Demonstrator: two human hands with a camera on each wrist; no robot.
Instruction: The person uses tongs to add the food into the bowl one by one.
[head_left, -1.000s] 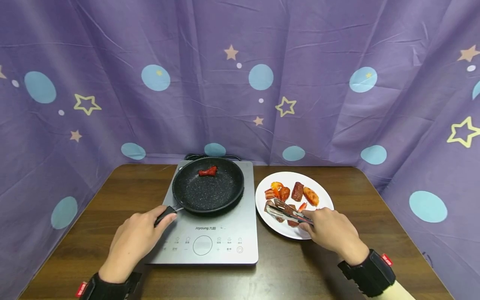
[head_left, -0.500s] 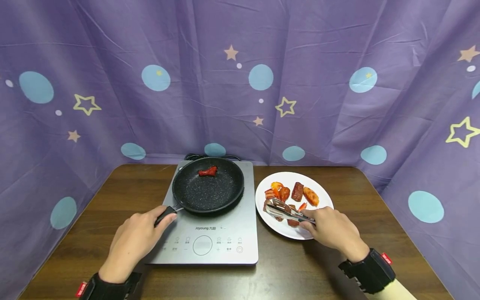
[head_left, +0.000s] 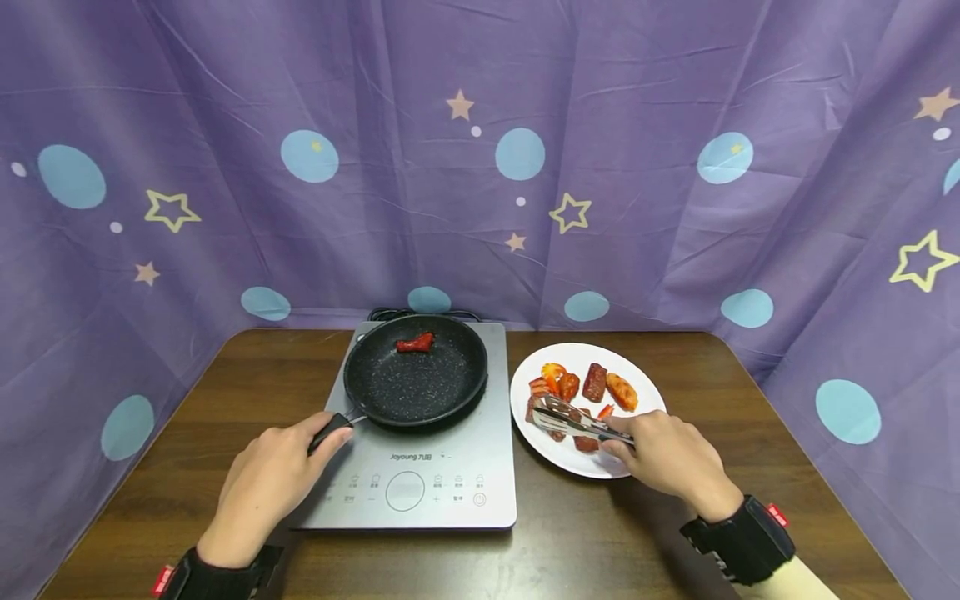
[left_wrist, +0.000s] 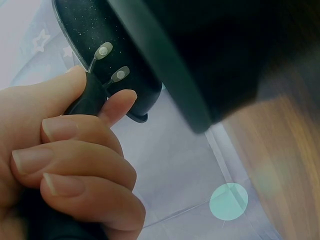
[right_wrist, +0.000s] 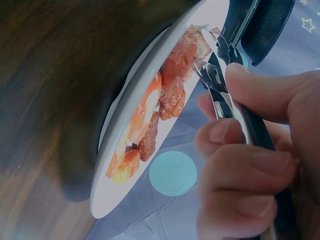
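From the head view, the left hand [head_left: 273,471] has its fingers wrapped round the black handle [head_left: 330,432], which points to seven o'clock from the pan [head_left: 416,387]. The pan sits on the stove [head_left: 450,450], with a red drumstick [head_left: 416,342] lying near its twelve o'clock. The plate [head_left: 577,354] is at three o'clock from the pan. The right hand [head_left: 671,458], at four o'clock of the plate, grips the tongs [head_left: 577,426], their tips near nine o'clock, by some brown meat. A brown roll [head_left: 622,392] lies at two o'clock.

In the left wrist view, the fingers are closely curled round the handle.

In the right wrist view, thumb and curled fingers squeeze the tongs; their tips are slightly apart at the meat [right_wrist: 195,45], and I can't tell whether they grip it.
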